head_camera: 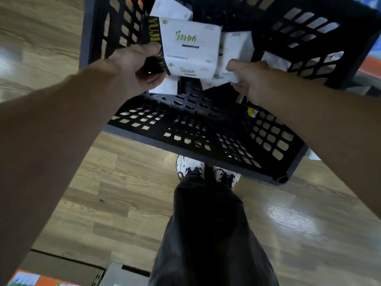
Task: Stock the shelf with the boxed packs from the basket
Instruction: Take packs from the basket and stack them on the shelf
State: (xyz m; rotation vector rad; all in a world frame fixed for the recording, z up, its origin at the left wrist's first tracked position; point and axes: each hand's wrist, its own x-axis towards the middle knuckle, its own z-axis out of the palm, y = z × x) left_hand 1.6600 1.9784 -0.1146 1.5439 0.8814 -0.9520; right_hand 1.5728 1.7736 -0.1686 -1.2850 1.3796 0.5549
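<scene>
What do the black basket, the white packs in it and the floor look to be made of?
Basket: apparently rigid moulded plastic, matte black, judging by its uniform lattice of cut-outs and thick rim. Packs, gripped by the left hand and right hand: probably printed card or paper wrap; sharp edges and flat faces, though blur leaves it open. Floor: wood-look planks, glossy, likely laminate or vinyl.

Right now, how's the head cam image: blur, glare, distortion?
Head view: motion blur softens the left hand, right hand and the white packs; glare patches on the wood floor; wide-angle bending of the black basket; the basket interior is dim.
</scene>
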